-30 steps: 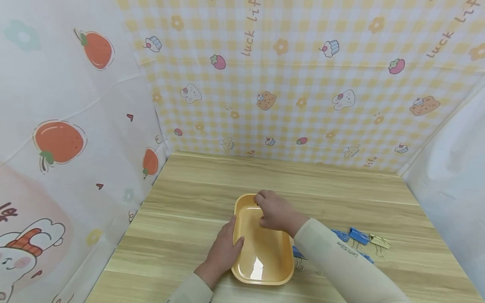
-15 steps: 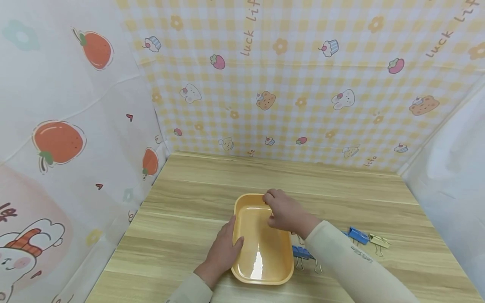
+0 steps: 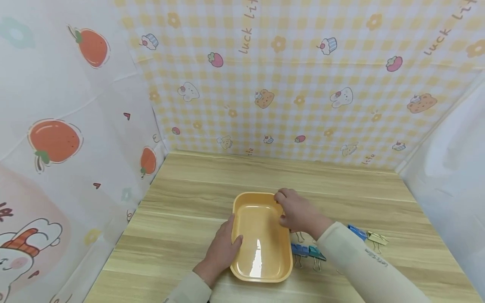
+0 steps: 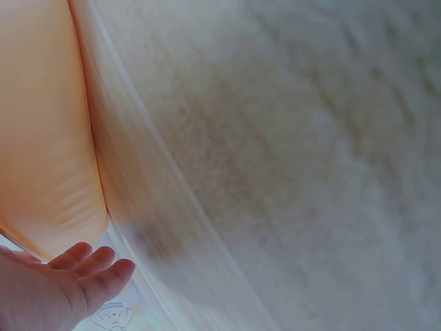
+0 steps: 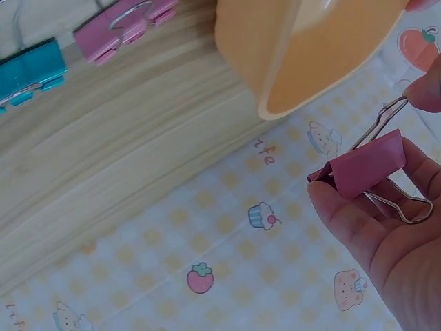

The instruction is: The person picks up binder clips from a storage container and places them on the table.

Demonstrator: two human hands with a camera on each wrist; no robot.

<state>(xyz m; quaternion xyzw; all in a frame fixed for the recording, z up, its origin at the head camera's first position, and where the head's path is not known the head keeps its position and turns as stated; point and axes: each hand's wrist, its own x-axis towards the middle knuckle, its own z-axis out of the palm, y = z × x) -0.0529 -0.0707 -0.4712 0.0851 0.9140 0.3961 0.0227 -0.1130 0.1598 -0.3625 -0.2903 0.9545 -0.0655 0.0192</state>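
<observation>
Right hand [image 3: 299, 214] at the far right corner of the orange tray [image 3: 261, 269], fingers and thumb pinching a pink binder clip [image 5: 362, 169] by its body and wire handle. Left hand [image 3: 221, 252] rests with relaxed fingers on the tray's left rim, holding nothing, steadying it near the front edge of the wooden table [image 3: 189, 202]. Loose binder clips [image 3: 307, 252] lie just beside the tray's right side. Advisably, release the clip low over the tray floor, the rim kept braced.

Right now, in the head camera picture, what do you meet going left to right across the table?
Left hand → orange tray → right hand → blue binder clip → gold binder clip.
</observation>
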